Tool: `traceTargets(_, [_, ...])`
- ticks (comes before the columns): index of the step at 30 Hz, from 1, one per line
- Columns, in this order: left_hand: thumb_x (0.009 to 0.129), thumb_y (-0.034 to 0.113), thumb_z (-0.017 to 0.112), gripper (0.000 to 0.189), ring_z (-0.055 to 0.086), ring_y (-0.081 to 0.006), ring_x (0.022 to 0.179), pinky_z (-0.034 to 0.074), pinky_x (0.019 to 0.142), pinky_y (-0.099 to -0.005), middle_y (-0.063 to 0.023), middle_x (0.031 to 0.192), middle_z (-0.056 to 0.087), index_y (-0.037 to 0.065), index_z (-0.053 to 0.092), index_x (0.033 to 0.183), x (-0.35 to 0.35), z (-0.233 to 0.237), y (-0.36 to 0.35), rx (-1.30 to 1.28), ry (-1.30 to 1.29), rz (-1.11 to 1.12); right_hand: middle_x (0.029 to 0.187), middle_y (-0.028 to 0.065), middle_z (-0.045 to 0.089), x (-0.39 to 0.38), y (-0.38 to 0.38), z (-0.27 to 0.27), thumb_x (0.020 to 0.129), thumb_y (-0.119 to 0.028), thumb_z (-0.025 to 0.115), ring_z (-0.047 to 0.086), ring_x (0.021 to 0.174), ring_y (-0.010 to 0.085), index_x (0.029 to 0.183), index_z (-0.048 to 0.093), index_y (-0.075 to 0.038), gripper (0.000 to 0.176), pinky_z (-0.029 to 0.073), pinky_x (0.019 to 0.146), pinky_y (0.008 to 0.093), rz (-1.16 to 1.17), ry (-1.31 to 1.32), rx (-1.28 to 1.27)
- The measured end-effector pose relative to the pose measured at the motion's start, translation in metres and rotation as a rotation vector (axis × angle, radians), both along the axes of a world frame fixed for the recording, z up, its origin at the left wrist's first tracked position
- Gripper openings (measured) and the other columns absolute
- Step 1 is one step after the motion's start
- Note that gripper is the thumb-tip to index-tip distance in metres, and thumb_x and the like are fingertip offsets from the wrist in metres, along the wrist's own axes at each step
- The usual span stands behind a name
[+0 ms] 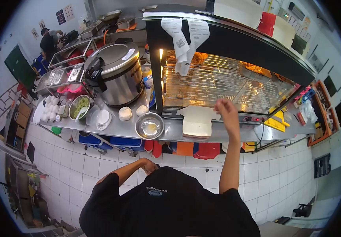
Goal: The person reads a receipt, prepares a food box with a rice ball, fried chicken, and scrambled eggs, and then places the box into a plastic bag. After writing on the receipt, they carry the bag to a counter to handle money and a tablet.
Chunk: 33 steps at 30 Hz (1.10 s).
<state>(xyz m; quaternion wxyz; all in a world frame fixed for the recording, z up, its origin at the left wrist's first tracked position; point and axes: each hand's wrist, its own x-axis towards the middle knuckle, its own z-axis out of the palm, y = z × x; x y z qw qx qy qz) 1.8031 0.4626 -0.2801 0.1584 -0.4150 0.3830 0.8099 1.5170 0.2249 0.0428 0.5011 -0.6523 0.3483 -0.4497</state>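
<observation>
A white paper takeaway box [197,127] with its lid flaps raised stands at the front edge of the steel counter. My right hand [227,113] is just beside the box's right flap, in front of the glass warming cabinet [233,85]. Its fingers are loosely bent and apart, and no object shows in them. Close to my body, below the counter edge, is my left hand [149,166]; its fingers are mostly hidden, so what it holds, if anything, does not show. Left of the box sits a metal bowl [149,125] with a little yellowish content.
A large rice cooker [115,75] stands left of the cabinet, with two wrapped bundles, a white kitchen scale [103,119], a bowl of green food [79,107] and several eggs [51,108] nearby. Receipts [184,43] hang over the cabinet front. Another person [48,43] works far left.
</observation>
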Motion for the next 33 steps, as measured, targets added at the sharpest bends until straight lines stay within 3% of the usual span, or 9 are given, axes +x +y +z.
traceTargets(3, [0.085, 0.008, 0.059, 0.031, 0.06, -0.0098, 0.069, 0.053, 0.066, -0.0279, 0.0033, 0.074, 0.062, 0.013, 0.064, 0.116, -0.005, -0.041, 0.0, -0.105, -0.022, -0.004, 0.088, 0.0021, 0.064, 0.011, -0.018, 0.049, 0.097, -0.019, 0.06, 0.061, 0.08, 0.0095, 0.105, 0.061, -0.001, 0.02, 0.049, 0.073, 0.0259, 0.043, 0.021, -0.126])
traceTargets(5, [0.079, 0.011, 0.063, 0.027, 0.068, -0.0261, 0.079, 0.055, 0.072, -0.0395, -0.0093, 0.084, 0.07, 0.008, 0.068, 0.105, 0.002, -0.103, -0.004, -0.984, 0.214, -0.287, 0.089, 0.003, 0.065, 0.026, -0.022, 0.08, 0.096, -0.017, 0.061, 0.062, 0.081, 0.0098, 0.107, 0.061, 0.001, 0.021, 0.049, 0.074, 0.0245, 0.079, 0.0, -0.21])
traceTargets(9, [0.077, 0.026, 0.067, 0.029, 0.064, -0.0434, 0.098, 0.052, 0.081, -0.0501, -0.0225, 0.098, 0.069, 0.003, 0.07, 0.094, -0.033, -0.01, 0.0, -1.154, -0.217, -0.069, 0.088, 0.0047, 0.066, 0.065, -0.044, 0.124, 0.097, -0.022, 0.062, 0.064, 0.081, 0.0111, 0.113, 0.062, 0.001, 0.029, 0.052, 0.069, 0.0249, 0.052, -0.074, -0.369])
traceTargets(13, [0.079, 0.027, 0.066, 0.029, 0.065, -0.042, 0.099, 0.053, 0.083, -0.05, -0.0233, 0.099, 0.069, 0.003, 0.07, 0.094, -0.044, 0.001, 0.01, -1.126, -0.588, 0.097, 0.081, 0.0042, 0.066, 0.096, -0.063, 0.154, 0.092, -0.024, 0.068, 0.063, 0.069, 0.0088, 0.109, 0.065, 0.002, 0.031, 0.05, 0.059, 0.023, -0.071, -0.016, -0.387])
traceTargets(16, [0.081, 0.029, 0.065, 0.031, 0.065, -0.0417, 0.099, 0.053, 0.083, -0.0499, -0.0246, 0.099, 0.068, 0.004, 0.068, 0.099, -0.043, 0.001, 0.006, -1.167, -0.638, -0.228, 0.073, 0.0034, 0.066, 0.099, -0.069, 0.169, 0.09, -0.023, 0.069, 0.061, 0.061, 0.0083, 0.101, 0.068, 0.002, 0.028, 0.049, 0.055, 0.0227, -0.136, -0.035, -0.442])
traceTargets(18, [0.082, 0.029, 0.064, 0.033, 0.064, -0.0432, 0.1, 0.053, 0.083, -0.0494, -0.0233, 0.102, 0.069, 0.003, 0.066, 0.103, -0.043, 0.023, 0.011, -1.031, -0.445, -0.123, 0.074, 0.0033, 0.067, 0.091, -0.071, 0.184, 0.091, -0.022, 0.068, 0.06, 0.061, 0.0076, 0.101, 0.069, 0.0, 0.024, 0.049, 0.054, 0.0224, -0.185, -0.122, -0.565])
traceTargets(24, [0.072, 0.021, 0.078, 0.045, 0.068, -0.0342, 0.091, 0.053, 0.081, -0.0415, -0.0202, 0.106, 0.069, 0.002, 0.066, 0.111, -0.01, -0.03, 0.017, -0.63, 0.411, 0.293, 0.072, 0.0025, 0.066, 0.056, -0.078, 0.231, 0.093, -0.022, 0.064, 0.061, 0.064, 0.0074, 0.098, 0.069, -0.001, 0.022, 0.049, 0.061, 0.0224, -0.278, -0.053, -0.719])
traceTargets(27, [0.076, 0.026, 0.073, 0.033, 0.066, -0.0403, 0.097, 0.053, 0.082, -0.0454, -0.0225, 0.103, 0.069, 0.002, 0.07, 0.099, -0.017, -0.016, 0.007, -0.971, -0.214, -0.124, 0.072, 0.0028, 0.067, 0.04, -0.091, 0.248, 0.093, -0.023, 0.064, 0.063, 0.068, 0.0093, 0.1, 0.069, -0.002, 0.023, 0.049, 0.065, 0.0237, -0.322, 0.001, -0.826])
traceTargets(33, [0.083, 0.037, 0.063, 0.034, 0.064, -0.0428, 0.101, 0.052, 0.084, -0.0484, -0.0232, 0.106, 0.068, 0.007, 0.07, 0.098, -0.033, -0.046, 0.004, -1.165, -0.263, 0.023, 0.099, 0.0118, 0.069, 0.026, -0.108, 0.263, 0.089, -0.028, 0.068, 0.067, 0.092, 0.0279, 0.106, 0.069, -0.007, 0.028, 0.051, 0.083, 0.0381, -0.311, 0.52, -1.456])
